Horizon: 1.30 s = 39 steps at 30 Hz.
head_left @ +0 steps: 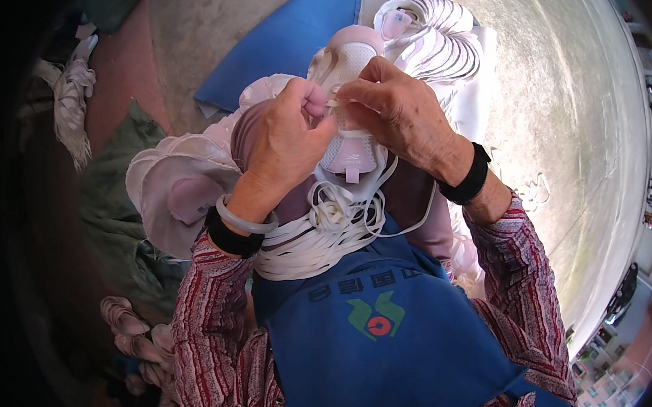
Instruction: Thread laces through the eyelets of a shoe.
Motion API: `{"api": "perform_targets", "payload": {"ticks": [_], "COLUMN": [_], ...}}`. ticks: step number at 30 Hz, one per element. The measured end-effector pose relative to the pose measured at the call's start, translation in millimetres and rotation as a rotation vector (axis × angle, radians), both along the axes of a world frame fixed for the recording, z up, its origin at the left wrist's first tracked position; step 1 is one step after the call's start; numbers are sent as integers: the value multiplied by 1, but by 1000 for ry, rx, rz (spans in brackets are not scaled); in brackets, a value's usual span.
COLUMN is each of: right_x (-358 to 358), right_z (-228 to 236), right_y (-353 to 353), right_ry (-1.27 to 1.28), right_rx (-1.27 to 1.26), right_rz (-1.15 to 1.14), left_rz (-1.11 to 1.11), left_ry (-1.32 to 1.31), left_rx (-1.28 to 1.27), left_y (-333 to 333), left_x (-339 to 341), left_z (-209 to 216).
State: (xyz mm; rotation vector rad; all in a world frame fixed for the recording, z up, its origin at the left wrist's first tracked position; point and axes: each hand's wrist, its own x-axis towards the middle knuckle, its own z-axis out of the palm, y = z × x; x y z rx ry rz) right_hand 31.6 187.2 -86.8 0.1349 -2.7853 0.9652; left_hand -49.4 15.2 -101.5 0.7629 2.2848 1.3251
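Observation:
A white and pale pink shoe upper (348,154) lies over my knees, its pink tongue tab toward me. Above its eyelets my left hand (287,135) is closed, thumb and forefinger pinching a white shoelace (332,103). My right hand (404,109) pinches the same lace from the other side, fingertips close to those of the left. The fingers partly cover the lace and the eyelets. A thick bundle of white laces (306,250) rests across my lap on the blue apron (394,369), with loose loops just below the upper.
Stacked uppers (447,46) lie beyond my right hand, beside a blue sheet (280,40). More pale uppers (184,170) sit left of my left arm, near dark green cloth (111,192). White laces (74,102) hang at far left; more uppers (138,339) lie lower left.

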Motion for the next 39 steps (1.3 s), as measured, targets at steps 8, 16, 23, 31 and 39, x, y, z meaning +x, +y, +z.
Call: {"api": "perform_targets", "payload": {"ticks": [8,16,23,31,39], "right_x": [0,-10,-17,8,12], "right_z": [10,0,6,11,-1], "right_y": [-5,-4,-5,5,-1], "right_ry": [-47,-74,-39,-183,-124], "right_rx": [103,-43,90,-210,-215], "right_rz": [21,14,-65,-201,-178], "left_rz": [-14,-34,-30,-87,-108], "left_ry": [38,63,-282,189,275], "left_rx": [16,52,-2,151,118], "left_y": [-14,-22,-31,-12,-5], "left_x": [6,16,18,-8,-2], "left_z": [-6,-9,-5,-9,-8]}}
